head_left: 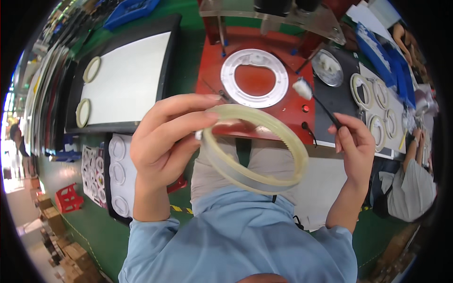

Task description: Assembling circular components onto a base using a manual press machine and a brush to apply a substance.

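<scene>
My left hand (158, 139) is closed on the left side of a pale yellow plastic ring (247, 181), which is held tilted above my lap. Small teeth line part of its inner wall. In my right hand (356, 146), a thin black-handled brush (325, 108) is pinched, its head pointing up and left with a white, paste-like lump on it. The brush head is apart from the ring. Beyond both hands, a flat silvery ring plate (229, 78) lies on the red base (210, 61) of a bench machine.
Right of the machine stands a round dish (325, 78) with white paste. Several pale rings (361, 92) lie on a board at far right, near another person (410, 188). A black-edged tray (127, 75) is at left. A red button (305, 108) sits on the base.
</scene>
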A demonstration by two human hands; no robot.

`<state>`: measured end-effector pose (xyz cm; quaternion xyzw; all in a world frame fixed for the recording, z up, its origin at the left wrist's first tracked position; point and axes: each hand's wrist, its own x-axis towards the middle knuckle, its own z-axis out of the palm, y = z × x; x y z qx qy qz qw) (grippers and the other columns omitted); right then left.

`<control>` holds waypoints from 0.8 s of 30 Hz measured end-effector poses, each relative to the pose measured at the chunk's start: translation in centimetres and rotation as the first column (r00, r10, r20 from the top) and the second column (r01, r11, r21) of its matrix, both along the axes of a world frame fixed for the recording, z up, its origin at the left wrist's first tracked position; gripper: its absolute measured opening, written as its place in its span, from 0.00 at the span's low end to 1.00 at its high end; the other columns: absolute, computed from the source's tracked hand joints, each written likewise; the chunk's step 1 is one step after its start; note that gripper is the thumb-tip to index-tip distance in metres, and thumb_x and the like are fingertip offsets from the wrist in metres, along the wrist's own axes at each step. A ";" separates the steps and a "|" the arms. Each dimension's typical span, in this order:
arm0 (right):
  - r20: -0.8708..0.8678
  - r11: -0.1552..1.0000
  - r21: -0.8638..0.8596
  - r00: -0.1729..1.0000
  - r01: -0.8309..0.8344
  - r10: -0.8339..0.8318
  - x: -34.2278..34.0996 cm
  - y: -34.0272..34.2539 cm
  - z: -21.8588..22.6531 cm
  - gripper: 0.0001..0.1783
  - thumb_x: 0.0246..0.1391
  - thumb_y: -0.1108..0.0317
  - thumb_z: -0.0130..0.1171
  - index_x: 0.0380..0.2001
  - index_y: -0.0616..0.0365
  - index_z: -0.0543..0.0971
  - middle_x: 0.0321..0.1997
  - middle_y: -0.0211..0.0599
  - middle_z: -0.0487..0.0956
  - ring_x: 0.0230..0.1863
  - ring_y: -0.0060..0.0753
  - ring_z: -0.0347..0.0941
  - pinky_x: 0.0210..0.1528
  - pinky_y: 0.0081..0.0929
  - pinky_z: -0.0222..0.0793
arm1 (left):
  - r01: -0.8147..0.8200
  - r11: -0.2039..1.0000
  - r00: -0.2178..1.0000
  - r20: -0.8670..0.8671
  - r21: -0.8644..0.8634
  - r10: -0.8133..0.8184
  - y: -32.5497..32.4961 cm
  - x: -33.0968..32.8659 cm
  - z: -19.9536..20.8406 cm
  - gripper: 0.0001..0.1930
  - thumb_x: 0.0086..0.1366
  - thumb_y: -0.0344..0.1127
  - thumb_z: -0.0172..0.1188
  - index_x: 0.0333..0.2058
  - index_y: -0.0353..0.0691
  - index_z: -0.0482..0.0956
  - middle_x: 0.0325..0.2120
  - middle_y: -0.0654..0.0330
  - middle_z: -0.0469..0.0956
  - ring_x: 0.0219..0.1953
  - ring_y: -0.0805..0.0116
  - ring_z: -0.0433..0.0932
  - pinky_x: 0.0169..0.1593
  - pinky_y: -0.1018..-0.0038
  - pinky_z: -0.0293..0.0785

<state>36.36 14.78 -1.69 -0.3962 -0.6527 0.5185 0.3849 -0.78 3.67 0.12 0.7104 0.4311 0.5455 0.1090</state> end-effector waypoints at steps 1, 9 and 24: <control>-0.002 0.998 0.036 0.999 -0.048 0.048 -0.4 -0.3 0.2 0.15 0.73 0.74 0.59 0.58 0.67 0.83 0.44 0.40 0.87 0.30 0.15 0.72 0.33 0.14 0.68 | -0.014 1.000 1.000 -0.004 -0.005 0.014 0.0 0.0 -0.1 0.18 0.57 0.19 0.68 0.48 0.28 0.87 0.51 0.41 0.85 0.51 0.50 0.86 0.53 0.64 0.83; 0.153 0.921 0.311 0.969 -0.234 0.195 -4.7 -1.2 3.0 0.18 0.60 0.87 0.63 0.51 0.64 0.88 0.44 0.40 0.84 0.36 0.23 0.77 0.32 0.18 0.68 | 0.013 0.998 0.999 0.034 0.055 -0.015 -0.7 -0.5 -1.6 0.21 0.53 0.14 0.65 0.48 0.28 0.87 0.52 0.41 0.84 0.50 0.53 0.86 0.50 0.68 0.83; 0.584 0.551 0.684 0.812 -0.478 -0.020 -6.1 -3.2 8.7 0.24 0.43 0.81 0.65 0.48 0.68 0.87 0.38 0.45 0.82 0.34 0.43 0.80 0.32 0.33 0.75 | 0.012 0.995 1.000 -0.005 0.096 -0.011 -1.7 -1.3 -1.1 0.21 0.52 0.13 0.61 0.47 0.26 0.84 0.45 0.40 0.87 0.45 0.49 0.89 0.50 0.63 0.86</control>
